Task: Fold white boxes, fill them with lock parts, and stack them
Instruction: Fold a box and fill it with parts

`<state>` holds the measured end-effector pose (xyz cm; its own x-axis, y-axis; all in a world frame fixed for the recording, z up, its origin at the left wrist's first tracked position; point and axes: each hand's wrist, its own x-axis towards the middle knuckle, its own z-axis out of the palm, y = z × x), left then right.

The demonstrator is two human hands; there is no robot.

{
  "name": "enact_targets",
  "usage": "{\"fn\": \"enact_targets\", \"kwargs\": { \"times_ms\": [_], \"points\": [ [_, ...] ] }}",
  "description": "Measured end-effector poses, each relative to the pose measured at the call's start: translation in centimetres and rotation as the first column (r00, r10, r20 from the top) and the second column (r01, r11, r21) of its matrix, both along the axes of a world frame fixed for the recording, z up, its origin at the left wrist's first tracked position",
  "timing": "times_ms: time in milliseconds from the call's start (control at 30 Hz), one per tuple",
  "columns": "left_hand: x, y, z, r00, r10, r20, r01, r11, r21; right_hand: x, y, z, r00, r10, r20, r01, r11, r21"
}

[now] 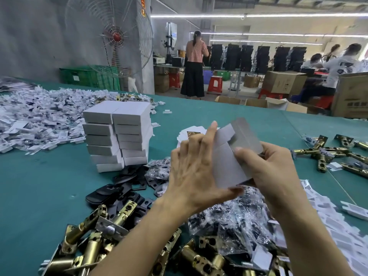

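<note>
The half-folded white box [227,162] is held in the air between both hands, grey inner face toward the camera. Its long axis rises from the near lower edge up and away to the open end flaps. The right hand [266,172] pinches its right side, thumb on the inner face and fingers behind. The left hand [193,168] lies against its left side with fingers nearly straight and the thumb under the lower edge. Both hands already touch the box, so the next fold likely falls to the left fingers by the flaps.

Directly below the box lie clear bags of small parts [229,220]. Nearer than it are brass latch bolts [95,234], and to its left black plates [119,188]. Further left stands the stack of finished boxes [117,134]. All sit on a teal table cover [39,192]. Far beyond the box are a wall fan [111,38] and a standing worker [194,64].
</note>
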<state>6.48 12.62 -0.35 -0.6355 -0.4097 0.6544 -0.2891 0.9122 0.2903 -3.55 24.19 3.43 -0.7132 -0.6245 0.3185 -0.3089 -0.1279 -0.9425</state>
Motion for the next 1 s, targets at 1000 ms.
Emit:
{"fn": "enact_targets", "kwargs": {
  "times_ms": [1000],
  "points": [
    [0.9,-0.2,1.1,0.992,-0.127,-0.026,0.127,0.992,0.004,-0.4,0.9,0.3,0.966,-0.138,-0.217,0.15,0.988,0.038]
  ]
}}
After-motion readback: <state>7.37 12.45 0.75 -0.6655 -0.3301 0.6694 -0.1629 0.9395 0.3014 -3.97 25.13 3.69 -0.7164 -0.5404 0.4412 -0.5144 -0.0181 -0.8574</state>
